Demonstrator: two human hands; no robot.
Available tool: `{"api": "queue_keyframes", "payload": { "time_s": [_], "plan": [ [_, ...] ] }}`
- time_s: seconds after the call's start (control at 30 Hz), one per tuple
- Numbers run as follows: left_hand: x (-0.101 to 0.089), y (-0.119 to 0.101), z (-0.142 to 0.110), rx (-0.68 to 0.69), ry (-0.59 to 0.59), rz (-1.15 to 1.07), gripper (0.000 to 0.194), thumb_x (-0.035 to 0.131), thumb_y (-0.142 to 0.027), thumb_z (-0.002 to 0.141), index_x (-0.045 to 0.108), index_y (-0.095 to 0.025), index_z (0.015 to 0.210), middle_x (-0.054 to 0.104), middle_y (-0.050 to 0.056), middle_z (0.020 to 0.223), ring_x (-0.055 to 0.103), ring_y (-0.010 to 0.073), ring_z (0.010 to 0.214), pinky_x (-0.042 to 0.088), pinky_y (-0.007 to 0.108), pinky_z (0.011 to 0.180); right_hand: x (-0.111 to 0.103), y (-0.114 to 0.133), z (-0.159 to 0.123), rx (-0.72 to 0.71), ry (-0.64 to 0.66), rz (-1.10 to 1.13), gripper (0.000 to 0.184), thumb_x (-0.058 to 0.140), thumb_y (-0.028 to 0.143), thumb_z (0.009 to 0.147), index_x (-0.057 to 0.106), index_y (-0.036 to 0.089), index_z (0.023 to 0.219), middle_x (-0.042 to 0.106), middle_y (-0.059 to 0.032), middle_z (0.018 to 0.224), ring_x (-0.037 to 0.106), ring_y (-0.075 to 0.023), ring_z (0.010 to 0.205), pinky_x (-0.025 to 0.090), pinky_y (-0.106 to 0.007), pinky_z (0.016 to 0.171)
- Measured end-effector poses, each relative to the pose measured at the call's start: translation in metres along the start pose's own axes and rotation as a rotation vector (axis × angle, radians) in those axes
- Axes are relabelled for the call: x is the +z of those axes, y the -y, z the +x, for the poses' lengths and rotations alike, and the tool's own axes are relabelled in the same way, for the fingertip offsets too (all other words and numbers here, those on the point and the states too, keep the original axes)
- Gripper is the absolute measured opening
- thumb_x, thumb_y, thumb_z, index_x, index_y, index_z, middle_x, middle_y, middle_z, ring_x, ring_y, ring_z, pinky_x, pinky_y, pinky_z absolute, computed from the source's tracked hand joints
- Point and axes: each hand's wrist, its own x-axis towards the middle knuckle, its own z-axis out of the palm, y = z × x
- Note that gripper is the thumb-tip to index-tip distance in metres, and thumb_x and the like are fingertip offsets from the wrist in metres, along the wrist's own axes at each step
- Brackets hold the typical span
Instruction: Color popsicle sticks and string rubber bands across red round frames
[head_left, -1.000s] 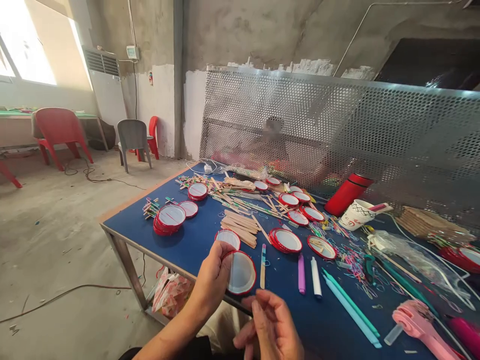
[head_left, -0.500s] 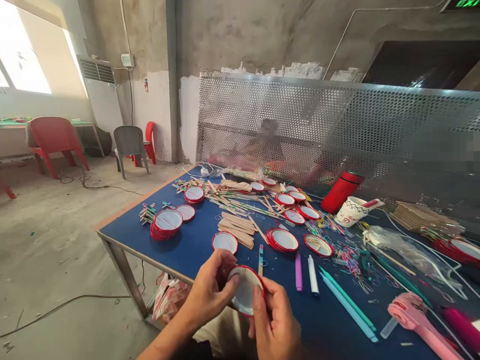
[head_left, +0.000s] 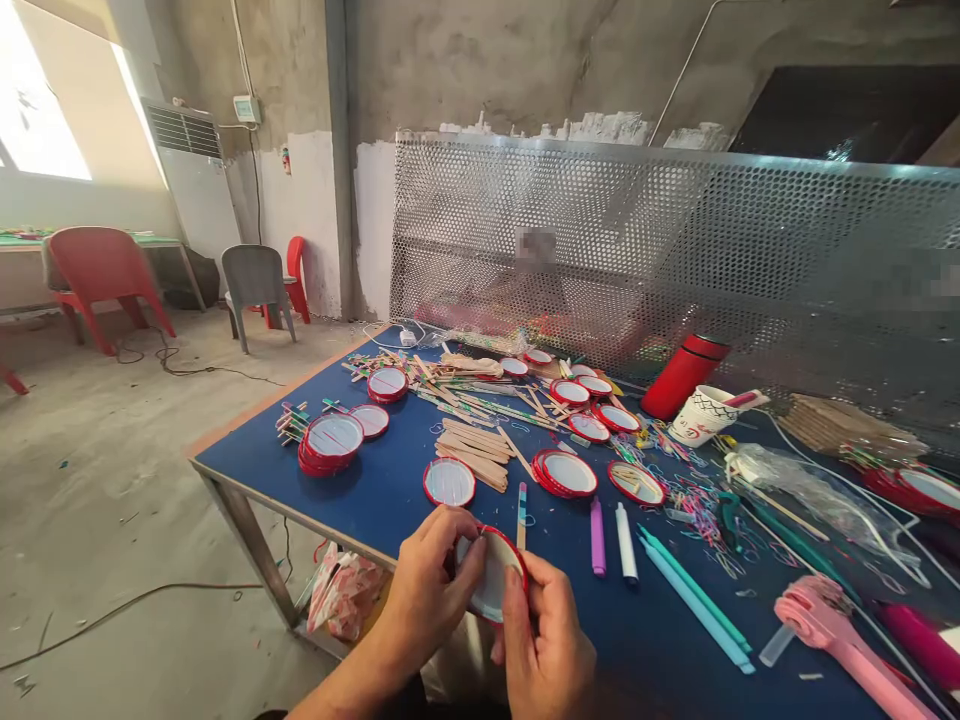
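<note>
A round jar lid [head_left: 491,585] with a red rim and a pale inner face is held tilted toward me near the table's front edge. My right hand [head_left: 551,625] grips its right side, thumb on the inner face. On the upper left of the rim my left hand [head_left: 439,580] is closed, thumb and forefinger pinched together; whether a fine thread is between them I cannot tell. Just beyond lie another lid [head_left: 449,482] with thin lines across it and a colour-banded wooden stick [head_left: 522,510].
Wooden sticks [head_left: 472,452], stacked lids [head_left: 330,445] and more lids [head_left: 566,473] cover the blue table. To the right lie a purple marker [head_left: 597,537], a white marker [head_left: 626,543], turquoise pens [head_left: 697,600], tangled bands [head_left: 709,515] and a pink tool [head_left: 840,635]. A perforated metal panel [head_left: 465,230] stands behind.
My left thumb has shifted up from the lid's inner face to its upper rim, closing against the forefinger. My right hand keeps its grip on the lid. The view has shifted slightly.
</note>
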Motion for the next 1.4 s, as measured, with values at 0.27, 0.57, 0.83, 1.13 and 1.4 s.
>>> {"api": "queue_keyframes", "payload": {
  "time_s": [0.27,0.57,0.83,1.13,1.4],
  "plan": [
    [-0.005,0.001,0.0,-0.233,0.079,-0.18,0.018,0.05,-0.031,0.098,0.06,-0.02,0.089,0.06,-0.001,0.072,0.05,0.0128,0.06,0.04,0.021,0.052,-0.003,-0.003,-0.001,-0.071,0.028,-0.066,0.044,0.046,0.055,0.103,0.07,0.018,0.106,0.074,-0.0052,0.065,0.077,-0.0214,0.067,0.056,-0.024,0.055],
    [-0.005,-0.003,0.003,-0.364,0.055,-0.285,0.021,0.053,-0.037,0.097,0.058,-0.021,0.085,0.055,-0.004,0.067,0.047,0.0119,0.056,0.035,0.02,0.049,-0.001,-0.006,-0.004,-0.099,-0.005,-0.076,0.044,0.046,0.054,0.104,0.068,0.017,0.104,0.078,-0.008,0.074,0.077,-0.02,0.067,0.055,-0.022,0.055],
    [-0.005,0.001,0.001,-0.34,0.101,-0.283,0.02,0.052,-0.037,0.098,0.059,-0.021,0.087,0.053,-0.004,0.067,0.045,0.0119,0.056,0.036,0.019,0.048,-0.001,-0.003,-0.005,-0.081,0.001,-0.066,0.042,0.045,0.053,0.104,0.066,0.016,0.105,0.08,-0.0104,0.087,0.077,-0.0186,0.066,0.057,-0.023,0.058],
    [-0.008,0.0,0.006,-0.294,0.112,-0.263,0.016,0.072,-0.032,0.08,0.061,-0.021,0.081,0.054,-0.004,0.063,0.045,0.0124,0.056,0.036,0.022,0.054,-0.004,0.011,-0.004,0.049,0.007,0.029,0.044,0.049,0.057,0.101,0.065,0.017,0.103,0.068,0.0013,0.056,0.054,-0.0126,0.034,0.046,-0.024,0.043],
    [-0.026,-0.003,0.019,-0.303,0.233,-0.456,0.041,0.058,-0.061,0.092,0.057,-0.02,0.092,0.055,-0.002,0.076,0.046,0.0132,0.063,0.041,0.022,0.058,-0.008,0.023,0.008,0.319,0.071,0.424,0.036,0.06,0.055,0.095,0.059,0.02,0.104,0.069,0.0021,0.061,0.053,-0.0121,0.035,0.044,-0.023,0.038]
  ]
}}
